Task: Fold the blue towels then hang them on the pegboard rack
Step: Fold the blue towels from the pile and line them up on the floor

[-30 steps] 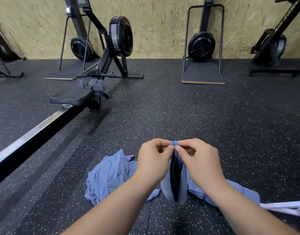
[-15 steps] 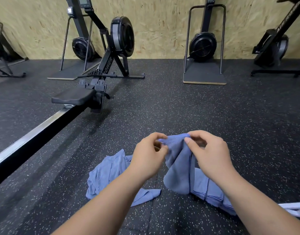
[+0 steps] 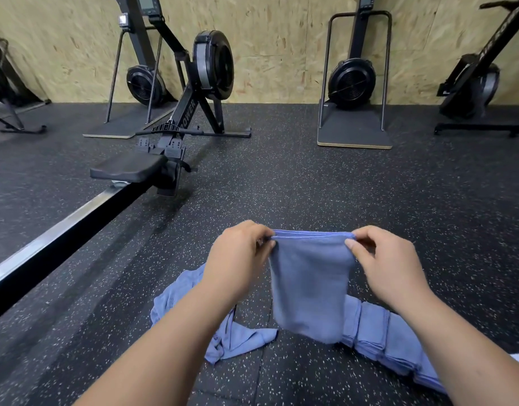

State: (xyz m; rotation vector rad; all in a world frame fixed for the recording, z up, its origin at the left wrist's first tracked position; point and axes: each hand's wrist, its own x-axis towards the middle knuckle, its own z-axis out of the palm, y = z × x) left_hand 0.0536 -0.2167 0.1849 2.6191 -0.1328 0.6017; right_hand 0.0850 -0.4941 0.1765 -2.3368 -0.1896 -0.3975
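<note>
Left hand [image 3: 237, 259], right hand [image 3: 390, 265]: each grip pinches top corner of folded blue towel [image 3: 309, 288]. Soft cloth hangs flat, rectangular, above speckled rubber floor [image 3: 340, 186]. Crumpled towel [image 3: 182, 300] on floor at left; layered folded stack [image 3: 381, 332] at right.

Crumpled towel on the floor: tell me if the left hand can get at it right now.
Probably yes, once freed: the left hand pinches a corner of the held towel, but the crumpled towel lies uncovered on the floor just below that arm.
</note>
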